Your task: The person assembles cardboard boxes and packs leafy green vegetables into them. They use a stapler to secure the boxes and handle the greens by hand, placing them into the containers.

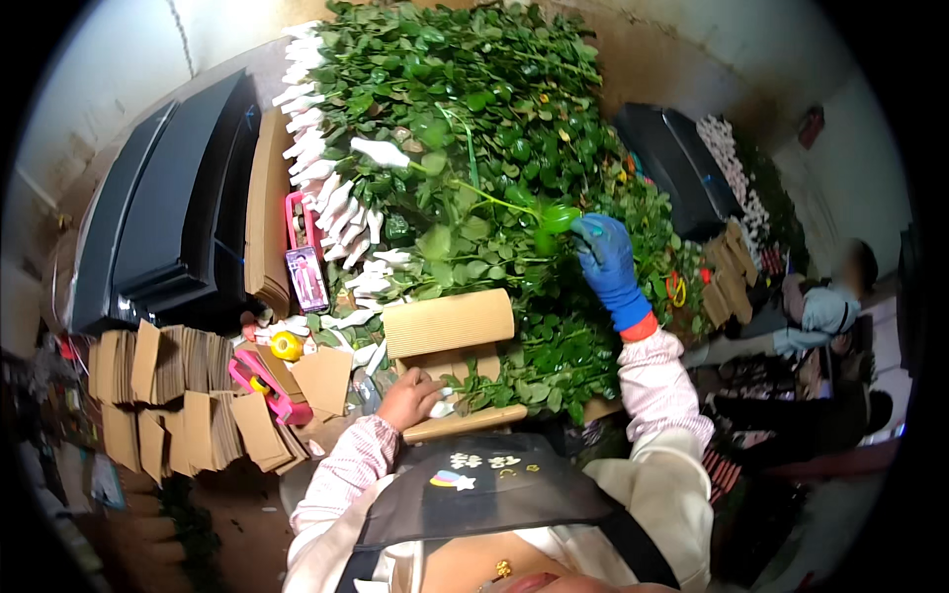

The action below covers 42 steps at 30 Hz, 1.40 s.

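My right hand (604,256), in a blue glove, grips the leafy end of a long flower stem (493,199). At its far end, a bud in a white sleeve (379,153) points left, over the pile of leafy stems (460,89). My bare left hand (410,399) rests with curled fingers at the left end of an opened corrugated cardboard wrap (448,324). A white-sleeved bud (442,405) lies against its fingertips; whether they grip it is unclear. Green leaves lie inside the wrap, between its raised flap and its near edge (465,424).
Left are dark boards (174,193), brown cardboard sheets (267,215), a phone (307,279), yellow tape (286,345), a pink tape dispenser (270,389) and cardboard pieces (167,363). Rightward lie a black stack (675,167) and red-yellow bands (675,289). A person (823,307) is beyond.
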Each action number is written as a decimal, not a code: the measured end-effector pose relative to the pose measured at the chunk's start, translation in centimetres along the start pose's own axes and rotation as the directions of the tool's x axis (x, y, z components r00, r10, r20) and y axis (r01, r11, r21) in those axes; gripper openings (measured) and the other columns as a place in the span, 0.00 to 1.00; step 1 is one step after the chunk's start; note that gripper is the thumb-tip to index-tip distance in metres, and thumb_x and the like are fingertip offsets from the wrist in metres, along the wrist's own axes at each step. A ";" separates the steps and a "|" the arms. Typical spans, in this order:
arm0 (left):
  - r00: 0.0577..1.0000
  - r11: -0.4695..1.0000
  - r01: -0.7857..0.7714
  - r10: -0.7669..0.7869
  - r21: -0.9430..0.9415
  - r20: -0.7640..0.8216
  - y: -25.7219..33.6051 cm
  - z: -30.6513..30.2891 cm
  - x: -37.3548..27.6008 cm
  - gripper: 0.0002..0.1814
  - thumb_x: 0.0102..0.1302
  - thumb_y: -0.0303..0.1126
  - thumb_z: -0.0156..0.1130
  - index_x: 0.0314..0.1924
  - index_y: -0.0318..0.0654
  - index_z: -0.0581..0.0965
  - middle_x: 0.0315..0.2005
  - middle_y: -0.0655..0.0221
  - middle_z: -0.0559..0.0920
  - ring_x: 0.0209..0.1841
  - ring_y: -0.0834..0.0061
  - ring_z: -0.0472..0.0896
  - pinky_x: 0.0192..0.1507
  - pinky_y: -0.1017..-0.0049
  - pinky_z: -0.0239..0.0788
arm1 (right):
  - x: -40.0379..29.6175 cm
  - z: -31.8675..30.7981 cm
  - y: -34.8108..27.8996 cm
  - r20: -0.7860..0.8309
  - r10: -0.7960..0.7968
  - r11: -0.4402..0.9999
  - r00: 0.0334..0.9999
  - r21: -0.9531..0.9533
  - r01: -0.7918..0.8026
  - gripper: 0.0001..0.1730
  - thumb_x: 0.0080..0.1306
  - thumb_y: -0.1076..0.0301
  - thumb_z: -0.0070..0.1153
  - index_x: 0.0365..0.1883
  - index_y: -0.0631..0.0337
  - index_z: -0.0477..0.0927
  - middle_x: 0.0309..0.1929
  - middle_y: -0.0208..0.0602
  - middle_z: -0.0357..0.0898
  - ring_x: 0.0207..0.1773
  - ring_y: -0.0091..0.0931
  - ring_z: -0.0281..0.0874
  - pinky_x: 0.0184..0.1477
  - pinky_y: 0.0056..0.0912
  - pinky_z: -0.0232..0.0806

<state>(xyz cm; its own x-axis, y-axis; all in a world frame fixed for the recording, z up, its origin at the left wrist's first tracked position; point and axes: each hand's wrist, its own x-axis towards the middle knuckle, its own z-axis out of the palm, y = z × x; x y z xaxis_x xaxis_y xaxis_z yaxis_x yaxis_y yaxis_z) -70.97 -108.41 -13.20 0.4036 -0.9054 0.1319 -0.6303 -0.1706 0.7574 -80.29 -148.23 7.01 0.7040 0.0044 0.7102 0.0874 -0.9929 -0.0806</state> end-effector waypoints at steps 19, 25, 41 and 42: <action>0.974 0.948 0.214 -0.227 -0.236 -0.028 0.4 -1.2 0.5 0.37 0.57 0.32 0.78 0.67 0.40 0.74 0.57 0.59 0.83 0.60 0.62 0.82 0.63 0.67 0.70 | -18.1 1.0 -4.0 0.840 0.236 0.971 0.489 -0.191 -0.141 0.13 0.64 0.65 0.58 0.46 0.38 0.85 0.38 0.29 0.85 0.41 0.33 0.84 0.45 0.41 0.70; 0.937 0.859 0.285 -0.343 -0.425 -0.066 -1.4 0.4 -0.6 0.46 0.53 0.26 0.80 0.71 0.39 0.65 0.62 0.55 0.78 0.61 0.65 0.79 0.63 0.66 0.71 | -8.6 2.0 -6.0 0.450 0.432 0.902 0.782 -0.243 -0.358 0.14 0.67 0.57 0.60 0.49 0.46 0.82 0.39 0.30 0.84 0.41 0.38 0.84 0.48 0.48 0.72; 0.956 0.967 0.235 -0.248 -0.097 -0.155 0.2 0.7 0.8 0.20 0.64 0.36 0.72 0.55 0.41 0.83 0.40 0.59 0.82 0.44 0.59 0.82 0.46 0.66 0.75 | -10.5 5.8 -0.7 0.472 0.584 0.811 0.661 -0.388 -0.439 0.35 0.60 0.52 0.65 0.66 0.48 0.75 0.70 0.42 0.71 0.70 0.41 0.70 0.72 0.47 0.60; 0.962 0.969 0.237 -0.245 -0.075 -0.123 0.4 0.5 0.6 0.22 0.64 0.38 0.72 0.57 0.41 0.82 0.40 0.59 0.81 0.44 0.59 0.83 0.46 0.65 0.75 | -10.0 5.4 -1.7 0.484 0.560 0.822 0.672 -0.426 -0.378 0.38 0.59 0.49 0.66 0.68 0.47 0.74 0.74 0.41 0.67 0.73 0.41 0.67 0.74 0.48 0.56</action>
<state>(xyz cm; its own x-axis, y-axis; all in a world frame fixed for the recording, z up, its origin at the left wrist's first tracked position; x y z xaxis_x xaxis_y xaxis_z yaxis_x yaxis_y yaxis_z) -71.32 -109.26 -13.13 0.6241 -0.7811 0.0202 -0.4654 -0.3509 0.8126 -83.67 -145.92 -3.70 0.8631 -0.4961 0.0941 -0.4950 -0.8681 -0.0366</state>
